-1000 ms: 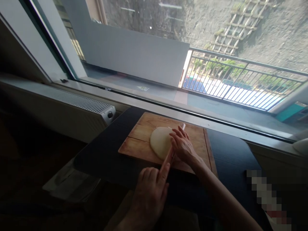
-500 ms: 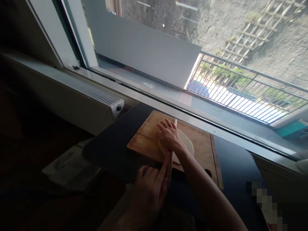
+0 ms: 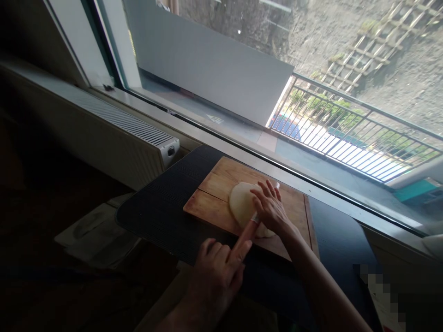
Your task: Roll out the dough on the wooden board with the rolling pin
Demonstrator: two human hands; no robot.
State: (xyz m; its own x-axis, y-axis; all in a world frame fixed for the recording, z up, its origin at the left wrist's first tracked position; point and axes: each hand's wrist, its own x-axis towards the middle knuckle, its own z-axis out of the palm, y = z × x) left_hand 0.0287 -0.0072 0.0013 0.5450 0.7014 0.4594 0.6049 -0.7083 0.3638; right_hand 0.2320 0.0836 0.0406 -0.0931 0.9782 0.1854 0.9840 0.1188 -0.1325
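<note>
A rolling pin lies slantwise over a flat, pale round of dough. Its near end is in my left hand, whose fingers are curled and whose thumb lies along the pin. Flat on top of the pin, farther along, rests my right hand with its fingers stretched and spread. The far tip of the pin shows just past those fingers. Underneath is a wooden cutting board, and the right hand and pin hide part of the dough's right side.
The board sits on a dark table with rounded corners. Behind it run a window sill and a large window. A white radiator stands at the left. Below the table's left side lies a pale, flat object.
My right hand and the rolling pin have moved right across the dough, uncovering its left part. The pin is now tilted more to the right. My left hand stays at its near end.
</note>
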